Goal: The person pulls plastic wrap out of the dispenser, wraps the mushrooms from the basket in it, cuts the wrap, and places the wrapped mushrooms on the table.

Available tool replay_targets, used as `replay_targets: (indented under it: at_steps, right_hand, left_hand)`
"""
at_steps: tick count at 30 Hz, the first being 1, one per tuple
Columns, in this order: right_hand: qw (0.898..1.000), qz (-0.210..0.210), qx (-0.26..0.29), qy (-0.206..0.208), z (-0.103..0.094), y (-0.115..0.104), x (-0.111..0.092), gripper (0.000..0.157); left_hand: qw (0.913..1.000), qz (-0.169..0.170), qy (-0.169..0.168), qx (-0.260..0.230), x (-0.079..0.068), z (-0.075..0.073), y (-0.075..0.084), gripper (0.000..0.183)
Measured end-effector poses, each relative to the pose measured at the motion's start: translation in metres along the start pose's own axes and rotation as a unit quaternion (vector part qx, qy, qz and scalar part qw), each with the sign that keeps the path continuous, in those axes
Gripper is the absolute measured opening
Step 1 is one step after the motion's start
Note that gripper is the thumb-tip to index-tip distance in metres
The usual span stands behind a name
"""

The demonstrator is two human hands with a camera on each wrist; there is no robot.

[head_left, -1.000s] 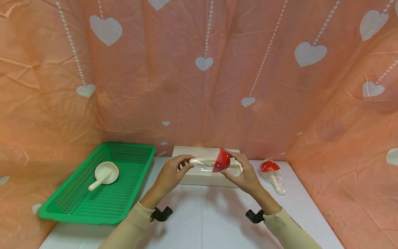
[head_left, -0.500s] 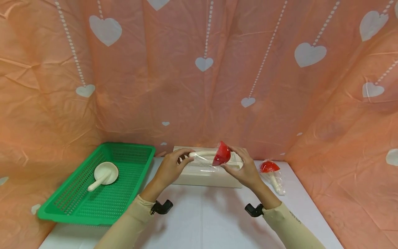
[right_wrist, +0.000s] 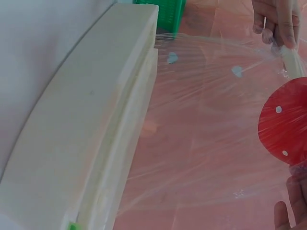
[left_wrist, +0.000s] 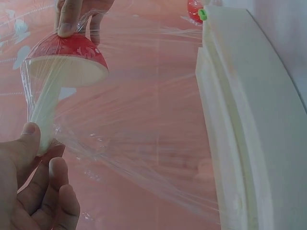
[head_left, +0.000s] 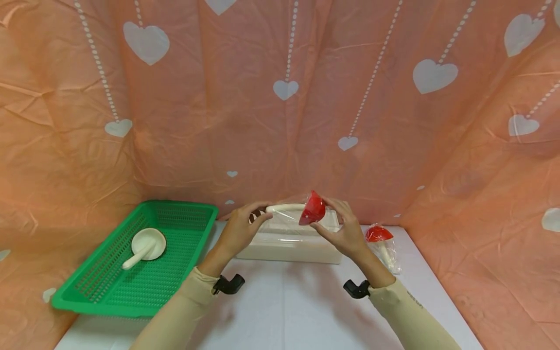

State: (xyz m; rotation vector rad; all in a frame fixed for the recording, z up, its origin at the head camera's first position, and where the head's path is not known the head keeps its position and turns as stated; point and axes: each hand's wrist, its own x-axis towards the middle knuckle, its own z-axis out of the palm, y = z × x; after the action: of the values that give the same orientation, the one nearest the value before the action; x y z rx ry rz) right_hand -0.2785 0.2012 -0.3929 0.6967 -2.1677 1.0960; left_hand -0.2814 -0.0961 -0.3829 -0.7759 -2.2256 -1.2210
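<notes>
Up it hangs, the red ladle, over the white box at the far middle, the hands apart: left hand pinching the handle's end, right hand gripping the red cap. Clear film stretches back to the box! An uneven pull could tear it crooked; slack could make it cling to itself; a hard tug might drag the box.

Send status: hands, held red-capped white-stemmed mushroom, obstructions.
Left hand pinching white stem, right hand holding red cap. Mushroom held sideways. Possible snag: clear plastic film stretched to long white box.
</notes>
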Motion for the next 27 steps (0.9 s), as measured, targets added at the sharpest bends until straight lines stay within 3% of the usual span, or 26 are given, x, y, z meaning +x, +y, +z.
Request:
replay_targets:
  at_steps: [9,27]
  right_hand:
    - [1.000,-0.024,0.007,0.009,-0.004,-0.002,0.008,0.073]
    - [1.000,-0.023,-0.003,0.005,-0.018,-0.015,0.021,0.074]
  left_hand:
    - [0.9997,0.014,0.010,-0.017,0.009,-0.005,0.005,0.025]
    - [0.9990,0.025,0.020,-0.032,0.023,-0.010,0.017,0.024]
